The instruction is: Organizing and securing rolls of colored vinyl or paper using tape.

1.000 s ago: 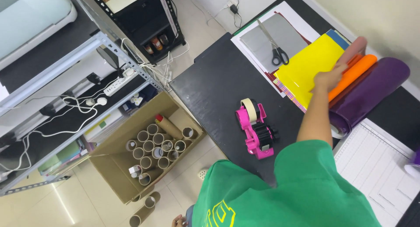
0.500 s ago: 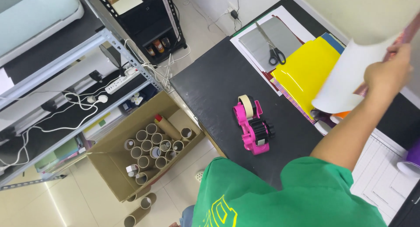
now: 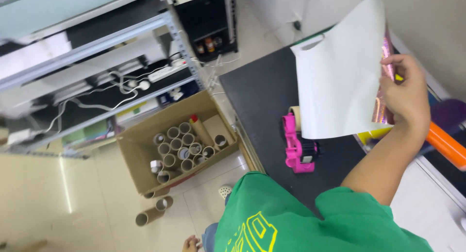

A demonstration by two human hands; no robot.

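While the right hand [image 3: 407,94] pinches a white sheet [image 3: 340,72] by its right edge above the black table [image 3: 262,94], a cardboard box [image 3: 141,169] on the floor holds upright cardboard tubes [image 3: 177,150]; the left hand [image 3: 191,243] hangs low, its fingers unclear.

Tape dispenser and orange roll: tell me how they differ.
The tape dispenser is pink, blocky, and stands in full view on the black table; the orange roll is a smooth cylinder, partly hidden behind the right hand. The dispenser sits near the table's middle; the roll lies towards its far side. Both are untouched.
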